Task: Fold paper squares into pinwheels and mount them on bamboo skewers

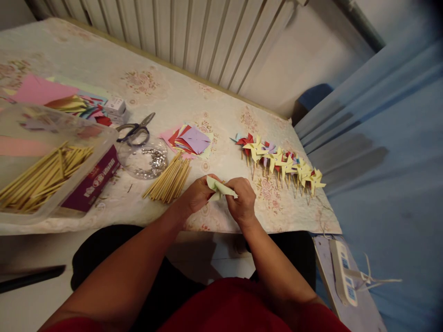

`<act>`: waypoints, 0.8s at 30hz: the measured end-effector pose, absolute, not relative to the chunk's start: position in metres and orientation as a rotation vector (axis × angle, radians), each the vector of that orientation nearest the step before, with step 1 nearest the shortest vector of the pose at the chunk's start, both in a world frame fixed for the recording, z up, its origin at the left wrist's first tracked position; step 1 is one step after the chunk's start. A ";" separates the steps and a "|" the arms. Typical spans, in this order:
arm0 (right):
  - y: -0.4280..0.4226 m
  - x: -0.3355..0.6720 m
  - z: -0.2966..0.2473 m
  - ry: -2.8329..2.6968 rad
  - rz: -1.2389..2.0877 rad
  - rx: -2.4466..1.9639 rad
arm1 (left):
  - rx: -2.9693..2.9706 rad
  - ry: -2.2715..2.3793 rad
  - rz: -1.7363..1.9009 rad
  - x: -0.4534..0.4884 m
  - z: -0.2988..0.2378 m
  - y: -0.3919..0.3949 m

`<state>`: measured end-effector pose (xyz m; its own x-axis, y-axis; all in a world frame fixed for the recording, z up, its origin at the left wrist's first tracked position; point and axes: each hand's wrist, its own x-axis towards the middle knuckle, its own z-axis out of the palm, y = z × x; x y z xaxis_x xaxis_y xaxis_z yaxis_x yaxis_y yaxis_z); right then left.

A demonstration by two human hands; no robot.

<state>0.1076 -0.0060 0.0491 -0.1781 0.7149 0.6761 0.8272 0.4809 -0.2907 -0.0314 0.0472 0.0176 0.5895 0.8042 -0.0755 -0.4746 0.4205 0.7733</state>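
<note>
Above the table's near edge, a pale green paper pinwheel [220, 188] with bent blades is held between both my hands. My left hand [200, 196] pinches its left side, fingers closed. My right hand [242, 198] is closed on the right side of the same paper. Whether a stick or pin is in my fingers is hidden. Just left of my hands lies a bundle of thin wooden sticks [169, 180]. Behind it is a small stack of cut coloured paper squares [194, 139], a purple one on top. A round clear dish [145, 159] holds small shiny metal pieces.
Finished pinwheels [277, 159] on sticks stand in a row at the right. Scissors [138, 131] rest behind the dish. A clear plastic bin [104, 133] with more sticks is at left, near coloured paper [44, 90]. A power strip [342, 272] sits lower right, beside a blue curtain [387, 152].
</note>
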 end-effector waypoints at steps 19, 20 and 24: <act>-0.006 0.106 0.050 -1.924 -0.193 -1.259 | 0.780 0.469 0.841 -0.030 0.016 0.047; -0.006 0.106 0.051 -1.923 -0.193 -1.253 | 0.782 0.471 0.837 -0.030 0.016 0.047; -0.006 0.105 0.052 -1.923 -0.203 -1.243 | 0.791 0.472 0.841 -0.031 0.018 0.046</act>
<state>0.1054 -0.0057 0.0516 -0.1784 0.6872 0.7042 0.8190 0.5003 -0.2808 -0.0307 0.0463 0.0178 0.5919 0.8032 -0.0671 -0.4761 0.4156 0.7750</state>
